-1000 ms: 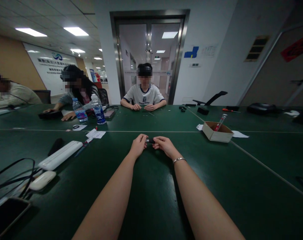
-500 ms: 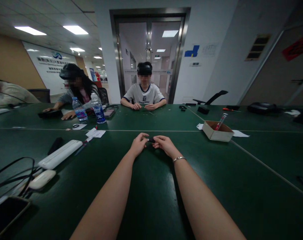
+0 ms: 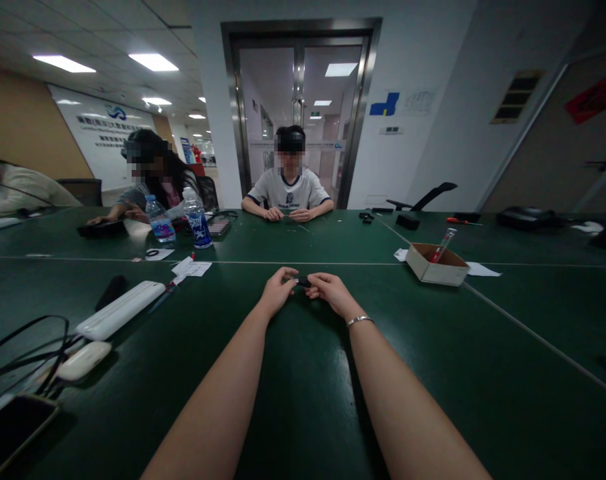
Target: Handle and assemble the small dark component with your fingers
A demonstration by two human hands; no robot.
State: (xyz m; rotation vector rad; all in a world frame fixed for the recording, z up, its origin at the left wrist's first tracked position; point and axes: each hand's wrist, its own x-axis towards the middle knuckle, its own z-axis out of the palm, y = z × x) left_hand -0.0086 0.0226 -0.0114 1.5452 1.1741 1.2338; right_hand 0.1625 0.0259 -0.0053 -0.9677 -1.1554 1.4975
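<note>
A small black object with a lighter metallic-looking end [image 3: 303, 282] is held just above or on the green table [image 3: 303, 373], between my two hands. It is too small to tell its kind. The fingers of my right hand [image 3: 327, 292] pinch its black end; a silver bracelet [image 3: 359, 320] circles that wrist. On the other side, my left hand [image 3: 277, 291] has its thumb and fingertips closed at the lighter end. The fingertips partly hide the object.
To the right stands an open cardboard box [image 3: 437, 267] with a clear-and-red tube in it. At left lie a white power strip [image 3: 120, 310], a white case [image 3: 85, 361], cables and a phone [image 3: 20, 433]. Two bottles [image 3: 197, 220] stand farther back. People sit across the table.
Both hands stay almost in place around the small black object. The view shifts very slightly. At the far left, a co-worker's hand has lifted from the table.
</note>
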